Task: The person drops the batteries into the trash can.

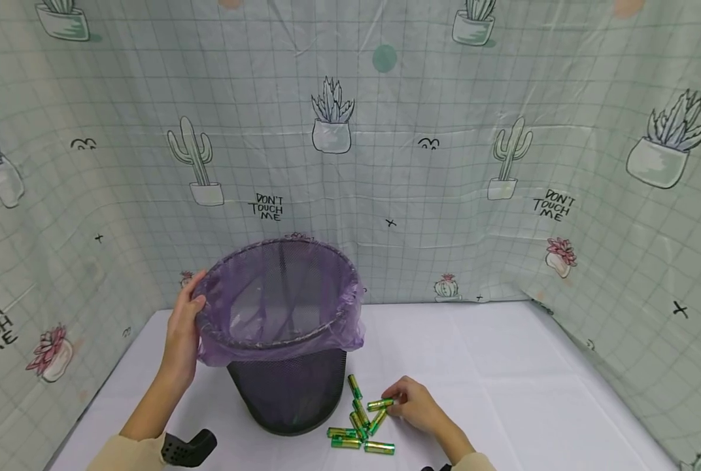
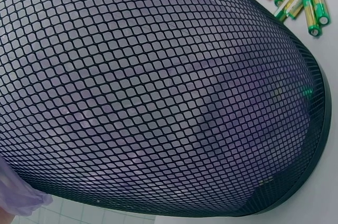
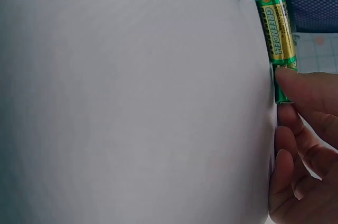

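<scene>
A black mesh wastebasket [image 1: 291,392] lined with a purple plastic bag [image 1: 350,320] leans on the table. My left hand [image 1: 181,330] grips its rim at the left, thumb toward the front. Right of the basket's base lies a loose pile of green and yellow batteries [image 1: 346,443]. At the pile's upper right, my right hand [image 1: 414,407] pinches the end of one battery [image 1: 380,405]; thumb and fingertips show low at the table in the right wrist view. Through the mesh, small green and yellow spots [image 2: 307,92] appear near the bottom of the basket in the left wrist view.
A white cloth covers the table [image 1: 474,366]. Behind and at both sides hangs a grid-patterned curtain [image 1: 386,176] with printed cacti. Below my left hand, a black curved piece [image 1: 189,448] sits at the wrist by the sleeve [image 1: 129,454].
</scene>
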A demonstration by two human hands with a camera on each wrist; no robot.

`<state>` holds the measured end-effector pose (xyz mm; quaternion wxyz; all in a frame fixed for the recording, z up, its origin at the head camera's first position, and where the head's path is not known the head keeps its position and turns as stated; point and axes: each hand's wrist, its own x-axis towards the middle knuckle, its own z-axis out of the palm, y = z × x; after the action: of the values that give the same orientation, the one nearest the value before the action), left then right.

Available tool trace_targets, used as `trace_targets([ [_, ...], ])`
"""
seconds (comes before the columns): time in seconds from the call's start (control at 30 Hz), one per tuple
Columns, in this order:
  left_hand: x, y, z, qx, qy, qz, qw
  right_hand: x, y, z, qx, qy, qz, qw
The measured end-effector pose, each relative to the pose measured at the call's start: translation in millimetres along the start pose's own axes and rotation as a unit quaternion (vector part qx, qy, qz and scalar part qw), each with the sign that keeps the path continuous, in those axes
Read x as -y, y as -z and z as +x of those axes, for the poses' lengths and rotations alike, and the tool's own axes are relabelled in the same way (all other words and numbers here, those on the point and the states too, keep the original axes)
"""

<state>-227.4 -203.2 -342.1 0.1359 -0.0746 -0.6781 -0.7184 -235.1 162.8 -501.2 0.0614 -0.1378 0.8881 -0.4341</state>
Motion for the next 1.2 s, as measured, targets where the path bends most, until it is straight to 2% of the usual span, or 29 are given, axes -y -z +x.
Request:
trace_targets([
  [0.17,-1.4,2.3,-1.0,-0.002,0.008,0.005,1.0,1,-2,-1.1,0.005,0.0,0.009,0.9999],
  [0.4,-1.0,1.5,-0.4,-0.008,-0.001,-0.005,1.0,3,0,-2.0,0.02,-0.009,0.015,0.9997],
  [0.6,-0.1,0.6,0.0,-0.001,-0.005,-0.006,1.0,5,4,-4.9,0.023,-0.021,0.029,0.9991],
  [0.7,0.4,0.2,0.2,0.002,-0.004,-0.005,1.0,8,7,-6.9,0.018,-0.027,0.04,0.9987],
  [0.83,0.6,-0.4,0.1,0.003,-0.003,-0.005,1.0,8,11,-5.4,0.005,-0.02,0.031,0.9993],
  [1.03,1.5,0.2,0.3,0.004,0.001,-0.004,1.0,11,16,-1.7,-0.011,-0.003,0.02,0.9997],
  [1.2,2.4,1.0,0.7,0.003,-0.006,-0.002,1.0,20,21,-0.8,-0.028,0.016,0.023,0.9992],
])
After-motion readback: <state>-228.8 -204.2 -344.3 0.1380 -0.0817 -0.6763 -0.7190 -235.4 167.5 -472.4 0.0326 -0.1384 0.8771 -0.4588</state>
